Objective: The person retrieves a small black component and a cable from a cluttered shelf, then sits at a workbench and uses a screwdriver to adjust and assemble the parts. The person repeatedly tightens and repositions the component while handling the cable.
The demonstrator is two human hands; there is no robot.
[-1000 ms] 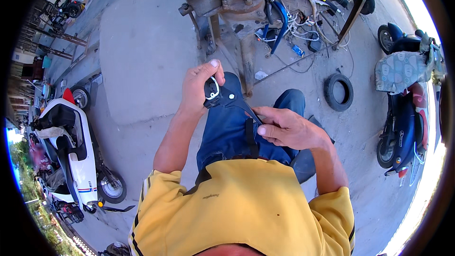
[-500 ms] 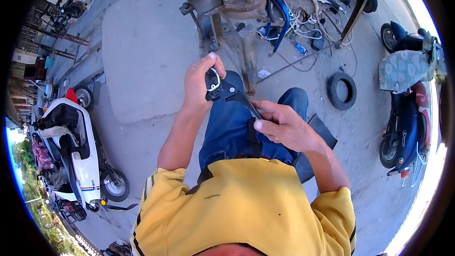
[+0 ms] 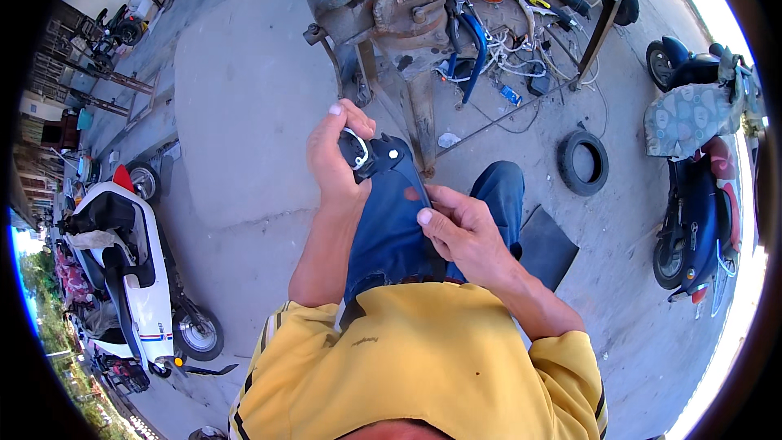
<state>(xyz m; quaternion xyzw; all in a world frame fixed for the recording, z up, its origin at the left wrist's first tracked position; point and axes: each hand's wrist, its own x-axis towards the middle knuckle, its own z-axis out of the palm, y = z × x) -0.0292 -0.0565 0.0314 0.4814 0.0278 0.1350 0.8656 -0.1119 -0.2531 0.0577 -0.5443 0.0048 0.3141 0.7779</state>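
Held up over my knees is a black brake lever assembly [image 3: 398, 161] with a bright bolt at its pivot. My left hand [image 3: 336, 155] is closed around its clamp end, where a whitish ring [image 3: 354, 149] shows beside the palm. The black lever blade slants down toward my right hand [image 3: 463, 228], which pinches its tip between thumb and fingers. Parts of the clamp end are hidden by the left fingers.
Ahead stands a rusty bench vise [image 3: 407, 0] on a metal stand. Near it lie a blue-handled tool [image 3: 472, 53], pliers [image 3: 529, 8] and tangled white cord [image 3: 509, 53]. A small tyre [image 3: 583, 163] is right; a white scooter [image 3: 134, 269] and a dark blue scooter [image 3: 692, 220] flank me.
The blade has swung to a steeper angle, and my right hand has moved a little left with it. My left hand has shifted slightly left and down, still gripping the clamp end.
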